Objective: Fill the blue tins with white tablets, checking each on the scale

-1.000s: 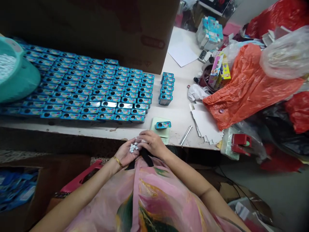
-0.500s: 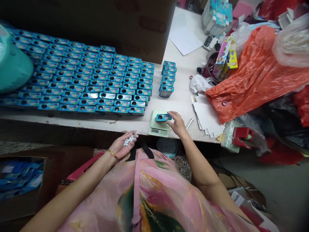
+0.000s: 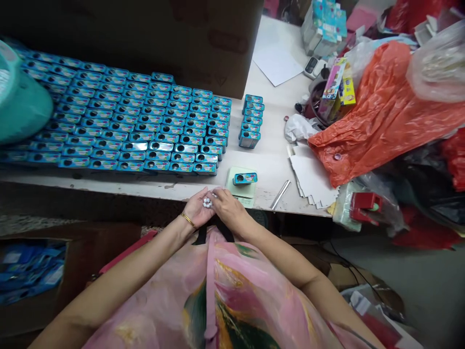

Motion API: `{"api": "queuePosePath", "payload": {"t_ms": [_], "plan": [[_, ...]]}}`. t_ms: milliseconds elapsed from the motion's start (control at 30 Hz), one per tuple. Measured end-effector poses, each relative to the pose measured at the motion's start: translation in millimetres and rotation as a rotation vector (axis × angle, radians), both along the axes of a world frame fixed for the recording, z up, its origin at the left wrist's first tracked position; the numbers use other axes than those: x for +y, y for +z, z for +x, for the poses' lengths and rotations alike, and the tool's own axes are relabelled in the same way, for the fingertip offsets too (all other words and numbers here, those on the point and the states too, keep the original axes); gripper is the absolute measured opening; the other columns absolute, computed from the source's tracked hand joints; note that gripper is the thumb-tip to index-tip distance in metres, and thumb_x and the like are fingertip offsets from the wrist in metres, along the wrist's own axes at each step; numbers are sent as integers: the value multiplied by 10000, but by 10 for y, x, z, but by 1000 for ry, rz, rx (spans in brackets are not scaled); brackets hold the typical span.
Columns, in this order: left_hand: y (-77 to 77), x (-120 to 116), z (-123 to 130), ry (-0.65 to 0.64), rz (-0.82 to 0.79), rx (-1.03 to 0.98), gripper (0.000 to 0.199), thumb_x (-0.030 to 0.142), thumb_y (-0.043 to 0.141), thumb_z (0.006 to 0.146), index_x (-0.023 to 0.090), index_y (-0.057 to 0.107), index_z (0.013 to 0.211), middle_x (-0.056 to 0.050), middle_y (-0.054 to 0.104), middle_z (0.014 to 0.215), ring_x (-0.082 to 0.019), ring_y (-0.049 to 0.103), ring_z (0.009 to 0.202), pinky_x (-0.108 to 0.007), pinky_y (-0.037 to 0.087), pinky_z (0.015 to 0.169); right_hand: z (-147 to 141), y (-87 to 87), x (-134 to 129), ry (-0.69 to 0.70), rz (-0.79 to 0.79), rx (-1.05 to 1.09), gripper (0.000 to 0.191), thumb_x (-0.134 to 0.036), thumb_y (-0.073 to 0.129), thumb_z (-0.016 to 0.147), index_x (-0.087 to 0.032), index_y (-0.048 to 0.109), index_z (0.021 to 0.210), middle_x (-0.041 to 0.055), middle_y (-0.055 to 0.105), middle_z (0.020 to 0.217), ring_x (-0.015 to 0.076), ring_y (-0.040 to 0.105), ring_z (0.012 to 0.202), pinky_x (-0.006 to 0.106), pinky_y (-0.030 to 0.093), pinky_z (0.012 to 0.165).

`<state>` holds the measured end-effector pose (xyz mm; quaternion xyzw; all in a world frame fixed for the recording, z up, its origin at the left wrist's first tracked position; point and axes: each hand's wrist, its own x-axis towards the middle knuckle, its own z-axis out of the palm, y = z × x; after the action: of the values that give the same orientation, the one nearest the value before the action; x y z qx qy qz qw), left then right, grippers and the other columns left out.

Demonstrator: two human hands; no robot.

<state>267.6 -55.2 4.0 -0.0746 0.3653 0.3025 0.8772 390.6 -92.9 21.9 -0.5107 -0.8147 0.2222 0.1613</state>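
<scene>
My left hand (image 3: 198,207) is cupped palm up at the table's front edge and holds several small white pellets (image 3: 208,202). Over that palm, my right hand (image 3: 228,208) bends its fingers down to the pellets; a white bit shows at its fingertips, partly hidden. Just beyond the hands, a blue tin (image 3: 245,179) with a dark round hole in its top stands alone on a pale green digital scale (image 3: 250,196). My right wrist and hand cover part of the scale's front.
Rows of similar blue tins (image 3: 160,128) fill the table's left side, beside a teal bucket (image 3: 25,106). A short row of tins (image 3: 250,121) stands behind the scale. Rightward lie a metal tube (image 3: 280,195), white cards (image 3: 312,174) and an orange plastic bag (image 3: 378,111). A large cardboard box (image 3: 145,39) stands behind.
My right hand has let go of the tin on the scale and moved left to my left palm. My left hand has shifted slightly right. The tin stays on the scale.
</scene>
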Motion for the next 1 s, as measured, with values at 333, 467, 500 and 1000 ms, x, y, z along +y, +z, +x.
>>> {"api": "queuePosePath", "payload": {"t_ms": [333, 467, 500, 1000], "plan": [[25, 175, 374, -9, 30, 14, 220, 123, 403, 837, 81, 587, 722, -70, 628, 602, -140, 620, 603, -278, 529, 629, 508, -182, 304, -131, 30, 178, 173, -113, 448, 789, -151, 588, 882, 64, 557, 879, 142, 513, 831, 249, 427, 755], [-24, 308, 423, -16, 51, 73, 184, 113, 447, 810, 53, 614, 857, -136, 664, 746, -194, 643, 764, -317, 527, 721, 739, -171, 434, -270, 44, 245, 168, -105, 484, 746, -173, 583, 862, 34, 561, 835, 131, 528, 794, 234, 430, 721], [-41, 330, 418, -10, 43, 105, 189, 111, 453, 805, 44, 614, 878, -151, 664, 771, -204, 642, 792, -317, 526, 728, 788, -180, 462, -288, 42, 216, 169, -105, 485, 743, -177, 585, 857, 34, 560, 832, 132, 528, 784, 234, 431, 711], [-9, 215, 92, 26, 16, 166, 212, 120, 449, 810, 20, 615, 896, -186, 659, 870, -231, 625, 891, -325, 519, 768, 862, -199, 471, -260, -31, 93, 279, -106, 400, 830, -200, 586, 1015, 42, 621, 994, 157, 569, 922, 279, 438, 821]]}}
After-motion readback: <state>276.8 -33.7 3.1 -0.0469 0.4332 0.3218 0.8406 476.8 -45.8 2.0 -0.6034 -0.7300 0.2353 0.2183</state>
